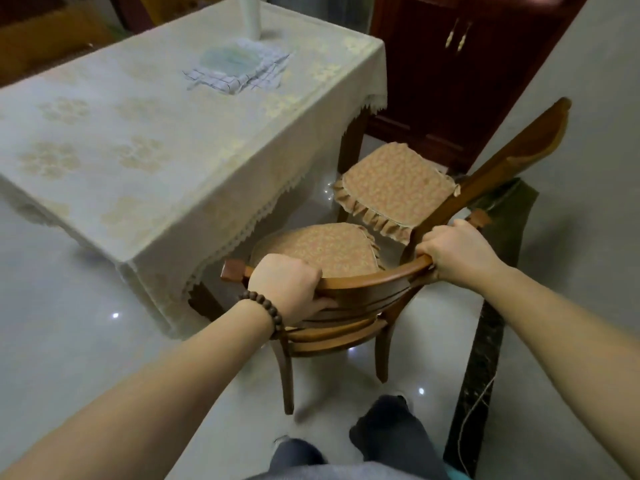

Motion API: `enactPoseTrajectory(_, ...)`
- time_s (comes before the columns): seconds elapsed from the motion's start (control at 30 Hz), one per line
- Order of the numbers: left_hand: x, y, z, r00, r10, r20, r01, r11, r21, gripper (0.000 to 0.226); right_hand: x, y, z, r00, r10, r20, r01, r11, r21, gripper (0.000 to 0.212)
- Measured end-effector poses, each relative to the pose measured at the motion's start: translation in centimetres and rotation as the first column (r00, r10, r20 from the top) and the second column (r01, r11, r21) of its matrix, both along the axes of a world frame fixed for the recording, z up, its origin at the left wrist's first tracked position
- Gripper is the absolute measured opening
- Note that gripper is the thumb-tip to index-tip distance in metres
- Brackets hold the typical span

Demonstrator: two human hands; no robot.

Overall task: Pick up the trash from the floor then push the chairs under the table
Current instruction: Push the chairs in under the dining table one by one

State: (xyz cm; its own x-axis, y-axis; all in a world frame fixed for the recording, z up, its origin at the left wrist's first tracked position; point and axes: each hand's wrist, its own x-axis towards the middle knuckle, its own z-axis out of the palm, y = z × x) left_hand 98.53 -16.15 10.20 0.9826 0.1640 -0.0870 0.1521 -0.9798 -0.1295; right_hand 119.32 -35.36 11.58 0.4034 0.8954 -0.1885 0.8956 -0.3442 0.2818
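Wooden chair (360, 289) top rail in both hands, left (287, 289) and right (457, 252), fingers curled shut, seemingly tight.

The rectangular table wears a cream tablecloth (156, 140) patterned with pale gold flower clusters and edged in white lace. On it lies a white folded cloth (239, 72) checked with thin dark lines. The near curved-back wooden chair (349, 299) is warm honey-brown, and its round seat cushion (318, 249) is orange-tan with a fine speckled floral print (the second chair's frilled cushion (391, 188) matches it). A dark brown beaded bracelet (265, 311) circles the left wrist. The cabinet (460, 74) behind is deep reddish-brown; the glossy floor (69, 306) is pale grey.
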Motion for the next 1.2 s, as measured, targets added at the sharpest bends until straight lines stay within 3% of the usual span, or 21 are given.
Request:
enactPoseTrajectory(0.2, 5.2, -2.8, -0.2, 0.985, 0.175, -0.004, -0.174, 0.984, 0.027, 0.052, 8.1, 0.8, -0.1, 0.988, 0.153, -0.026, -0.152, 0.988, 0.033, 0.010)
enactPoseTrajectory(0.37, 8.4, -4.0, 0.2, 0.937, 0.350, 0.020, -0.350, 0.935, 0.060, 0.050, 13.8, 2.3, -0.8, 0.911, 0.411, -0.031, -0.407, 0.909, 0.095, 0.009)
enactPoseTrajectory(0.5, 9.1, -5.7, 0.1, 0.882, 0.472, 0.013, -0.472, 0.881, 0.044, 0.050, 15.5, 2.3, -1.1, 0.837, 0.535, -0.110, -0.525, 0.844, 0.109, 0.038)
enactPoseTrajectory(0.6, 9.5, -7.6, -0.3, 0.854, 0.520, -0.011, -0.520, 0.853, 0.040, 0.044, 16.3, 1.5, -1.7, 0.807, 0.575, -0.137, -0.564, 0.818, 0.110, 0.045)
enactPoseTrajectory(0.93, 10.5, -14.7, -2.4, 0.814, 0.580, -0.041, -0.580, 0.814, -0.002, 0.041, 18.3, -3.7, -4.6, 0.705, 0.703, -0.097, -0.688, 0.710, 0.147, 0.033)
enactPoseTrajectory(1.2, 16.0, -20.7, -5.1, 0.700, 0.714, -0.015, -0.713, 0.697, -0.075, 0.048, 24.7, -5.2, -7.0, 0.616, 0.787, -0.045, -0.771, 0.613, 0.171, 0.020)
